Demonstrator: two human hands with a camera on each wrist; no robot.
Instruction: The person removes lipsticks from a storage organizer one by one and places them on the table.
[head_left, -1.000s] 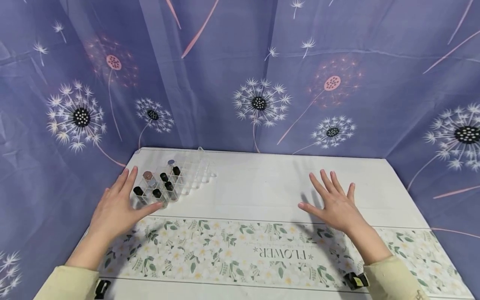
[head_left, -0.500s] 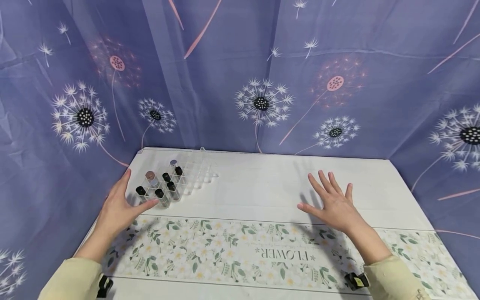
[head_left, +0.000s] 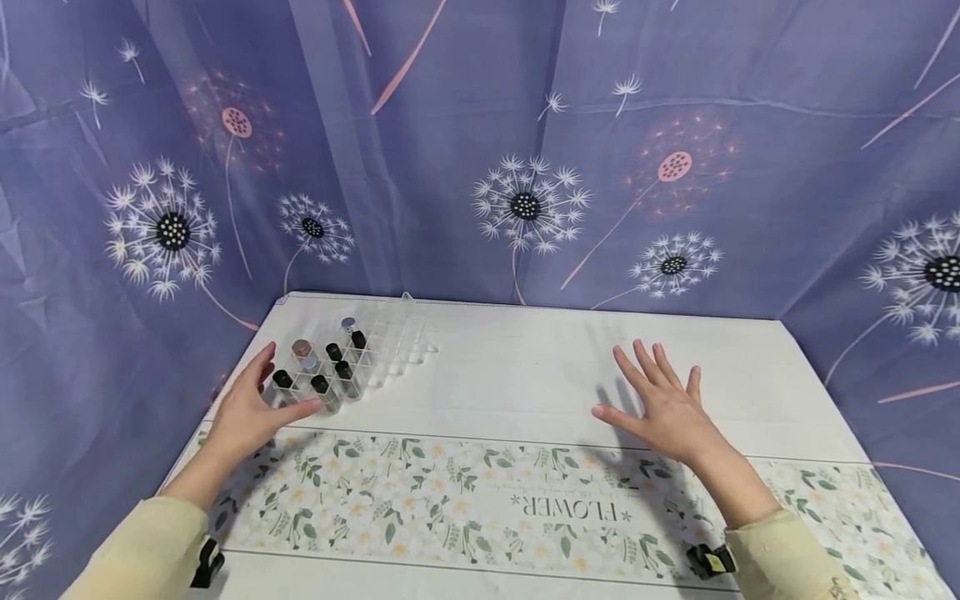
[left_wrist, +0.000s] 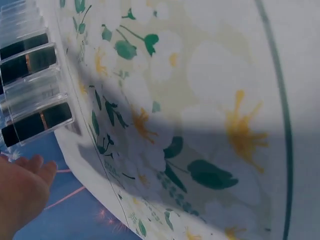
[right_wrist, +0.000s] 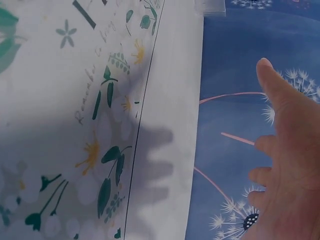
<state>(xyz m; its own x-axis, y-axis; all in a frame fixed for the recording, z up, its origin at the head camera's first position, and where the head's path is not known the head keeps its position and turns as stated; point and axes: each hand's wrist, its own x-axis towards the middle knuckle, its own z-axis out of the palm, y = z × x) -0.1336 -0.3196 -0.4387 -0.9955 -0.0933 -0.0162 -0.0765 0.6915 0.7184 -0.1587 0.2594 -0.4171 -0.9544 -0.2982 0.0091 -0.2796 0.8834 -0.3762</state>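
Note:
At the back left of the table stands a clear, stepped lipstick organizer point(head_left: 392, 343) with many small compartments. Several lipsticks point(head_left: 320, 385) fill its left part, most with black caps, others with pinkish or silvery tops. My left hand point(head_left: 246, 414) is beside the organizer's left front corner, thumb spread toward the front and the other fingers bent along the side. In the left wrist view its fingers point(left_wrist: 47, 172) show just below a black lipstick point(left_wrist: 37, 124) with a gold band. Over the table's right half hovers my right hand point(head_left: 666, 419), fingers spread and nothing in it.
The white table covering point(head_left: 510, 367) carries a floral band point(head_left: 420, 500) with the word FLOWER, seen upside down. A purple dandelion-print curtain point(head_left: 450, 125) encloses the back and both sides. Dark wrist devices show at both sleeves.
My left hand has shifted slightly toward the organizer, and its fingers have bent inward along the side. The right hand stays nearly in place. The organizer has not moved on the table.

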